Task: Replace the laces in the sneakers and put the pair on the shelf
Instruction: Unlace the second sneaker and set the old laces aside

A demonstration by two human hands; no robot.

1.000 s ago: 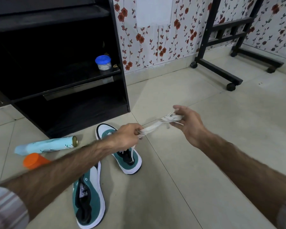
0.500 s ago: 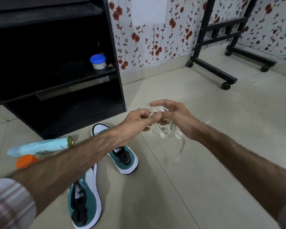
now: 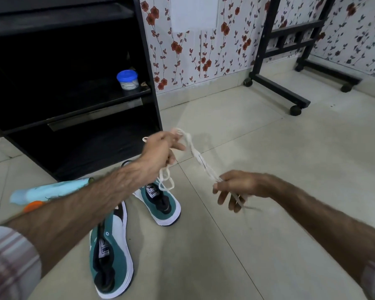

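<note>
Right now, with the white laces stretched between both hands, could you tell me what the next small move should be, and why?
Probably draw the hands further apart to pull the bundle loose. The white fabric laces look twisted together between the left hand and right hand, with loops hanging below the left. Both green-and-white sneakers lie unlaced on the tiled floor, so one single lace probably has to be freed first.

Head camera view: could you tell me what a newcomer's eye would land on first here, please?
First, the white laces stretched in mid-air at the centre, held between the left hand and the lower right hand. Next, the two green-and-white sneakers on the tiled floor below, with no laces visible in them. Behind them stands a black shelf with a blue-lidded jar on it, against floral wallpaper.
</note>
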